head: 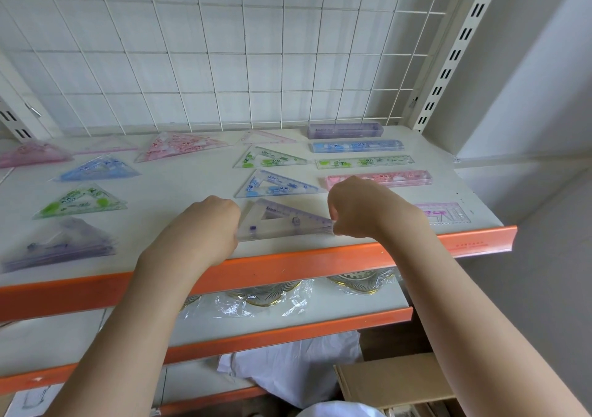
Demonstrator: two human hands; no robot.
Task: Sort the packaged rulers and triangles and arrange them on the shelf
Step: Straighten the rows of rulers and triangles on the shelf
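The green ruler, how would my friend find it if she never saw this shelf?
Look at the top shelf with the orange front edge, then at its right side, where long rulers lie in a row going back toward the wire grid. The green ruler is third from the back, between the blue ruler and the pink ruler, and it alone has green pictures.

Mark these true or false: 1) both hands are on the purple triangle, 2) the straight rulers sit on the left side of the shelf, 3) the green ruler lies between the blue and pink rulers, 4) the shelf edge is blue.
1) True: the left hand and right hand grip opposite ends of the purple triangle.
2) False: the rulers are stacked in a column on the right.
3) True: the green ruler lies between the blue ruler and the pink ruler.
4) False: the shelf edge is orange.
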